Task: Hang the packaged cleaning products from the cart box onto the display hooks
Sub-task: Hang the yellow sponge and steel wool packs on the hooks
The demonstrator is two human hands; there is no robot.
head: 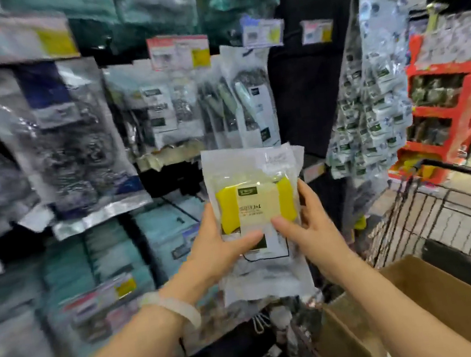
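Both hands hold a clear sponge packet (258, 205) upright in front of the display of hanging packages (175, 108). The left hand (219, 243) has its grip grasping the packet's left edge, the right hand (311, 225) the right edge, thumbs across the front. The cardboard cart box (431, 311) sits lower right.

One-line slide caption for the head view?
Both hands, left hand and right hand, hold a packaged yellow sponge before the stocked display.

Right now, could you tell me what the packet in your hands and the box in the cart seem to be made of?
The packet looks like clear glossy plastic film, showing glare and crinkles; the yellow pad inside may be sponge. The box looks like matte brown cardboard, with a raw flap edge.
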